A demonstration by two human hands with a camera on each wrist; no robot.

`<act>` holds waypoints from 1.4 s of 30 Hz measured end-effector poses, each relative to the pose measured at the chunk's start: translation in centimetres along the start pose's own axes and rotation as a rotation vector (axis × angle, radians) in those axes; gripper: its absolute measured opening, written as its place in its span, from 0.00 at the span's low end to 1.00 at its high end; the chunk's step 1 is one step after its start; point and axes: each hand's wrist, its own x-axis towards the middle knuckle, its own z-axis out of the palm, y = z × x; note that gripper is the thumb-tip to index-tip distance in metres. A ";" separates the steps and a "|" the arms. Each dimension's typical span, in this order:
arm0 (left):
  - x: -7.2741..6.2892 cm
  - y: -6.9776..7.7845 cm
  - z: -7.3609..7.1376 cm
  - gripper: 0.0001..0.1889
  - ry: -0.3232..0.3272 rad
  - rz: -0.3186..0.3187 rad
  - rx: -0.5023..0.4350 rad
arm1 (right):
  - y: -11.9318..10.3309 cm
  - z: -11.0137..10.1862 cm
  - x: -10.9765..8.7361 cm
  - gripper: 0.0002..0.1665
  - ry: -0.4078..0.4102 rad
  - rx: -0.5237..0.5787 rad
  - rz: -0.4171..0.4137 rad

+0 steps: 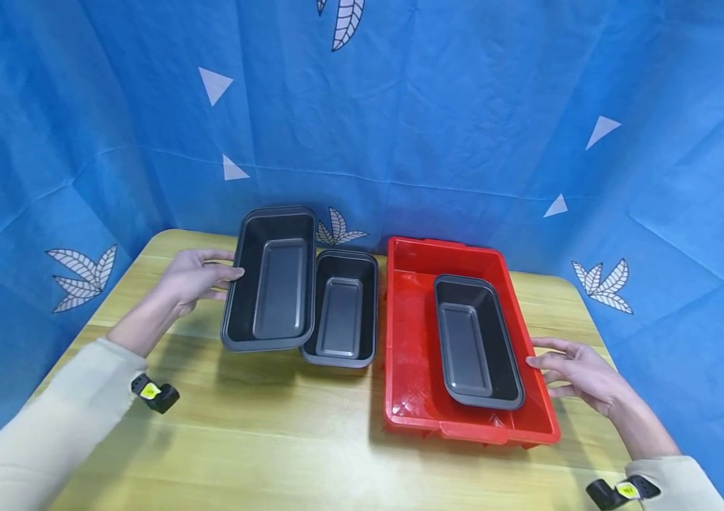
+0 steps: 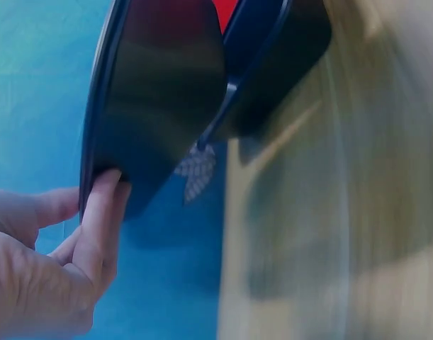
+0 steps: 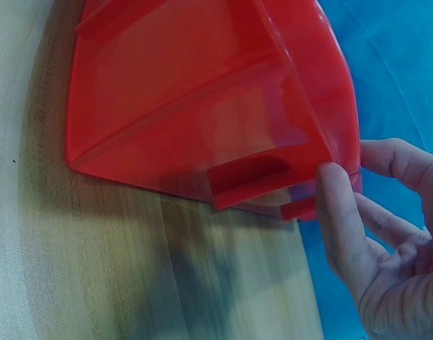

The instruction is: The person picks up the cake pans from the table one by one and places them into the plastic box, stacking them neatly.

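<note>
My left hand [image 1: 199, 278] pinches the left rim of a dark grey loaf pan [image 1: 282, 284], thumb on the inner side and fingers behind it. This pan hangs tilted above the table, its shadow below; the left wrist view shows its dark outer side [image 2: 159, 92]. Right beside it, partly overlapped by it, a second loaf pan [image 1: 341, 316] rests on the table. A third loaf pan [image 1: 467, 348] lies inside a red plastic tray [image 1: 409, 397], toward its right wall. My right hand [image 1: 582, 376] grips the right rim of that tray, thumb and fingers on either side [image 3: 386, 234].
The light wooden table [image 1: 260, 440] carries everything. A blue cloth [image 1: 362, 128] with leaf and triangle prints hangs behind it and at both sides. Each wrist wears a black strap with a small device [image 1: 156, 394].
</note>
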 end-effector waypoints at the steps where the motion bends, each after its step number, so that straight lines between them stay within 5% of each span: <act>1: 0.0 0.2 0.3 0.35 -0.002 0.006 -0.009 | 0.0 0.0 0.0 0.46 0.001 -0.001 0.002; 42: 1.3 5.0 12.6 0.26 -0.067 0.026 -0.228 | 0.1 0.0 -0.1 0.44 -0.013 0.028 0.003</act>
